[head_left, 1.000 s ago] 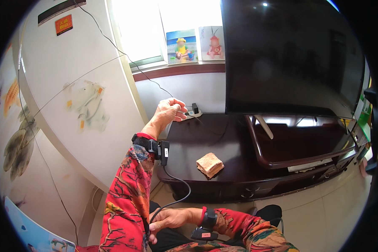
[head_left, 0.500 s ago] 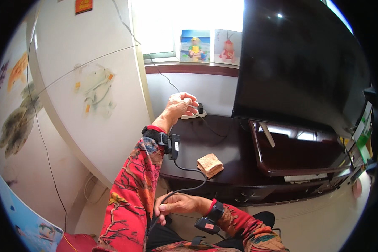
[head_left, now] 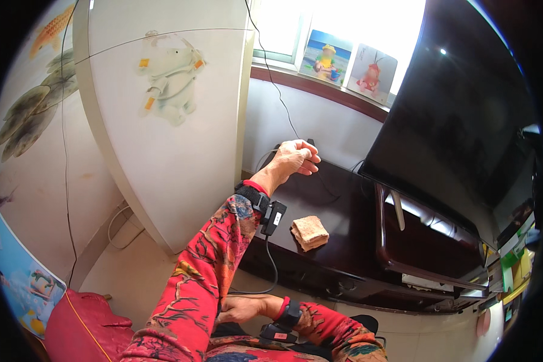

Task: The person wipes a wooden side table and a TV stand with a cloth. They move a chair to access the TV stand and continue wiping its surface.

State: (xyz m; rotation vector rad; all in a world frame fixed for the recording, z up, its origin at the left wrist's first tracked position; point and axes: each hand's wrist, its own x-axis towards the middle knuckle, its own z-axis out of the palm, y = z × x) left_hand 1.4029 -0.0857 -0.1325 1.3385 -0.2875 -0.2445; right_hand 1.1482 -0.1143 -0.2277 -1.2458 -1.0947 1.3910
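Note:
My left hand (head_left: pixel 293 159) reaches out over the dark wooden cabinet (head_left: pixel 347 181) by the wall, its fingers curled together. A thin dark cord (head_left: pixel 282 99) hangs down the wall behind it, and a black plug (head_left: pixel 311 142) shows just past the fingers. Whatever the fingers pinch is hidden. Low in front of me, my right hand (head_left: pixel 242 308) sits bent beside my left sleeve, which covers its fingertips. A black cable (head_left: pixel 275 265) runs from the black box (head_left: pixel 274 218) at my left wrist down to near that hand. A folded tan cloth (head_left: pixel 310 233) lies on the cabinet's front edge.
A large dark television (head_left: pixel 446 114) stands on the right, above a raised dark shelf (head_left: pixel 434 247). Two pictures (head_left: pixel 326 57) lean on the windowsill. A tall white panel (head_left: pixel 169 145) rises at left. Red fabric (head_left: pixel 81 329) lies at lower left.
The view has shifted, so the surroundings sit further right. My left hand stays near the plug by the wall. My right hand has slipped further behind my left sleeve.

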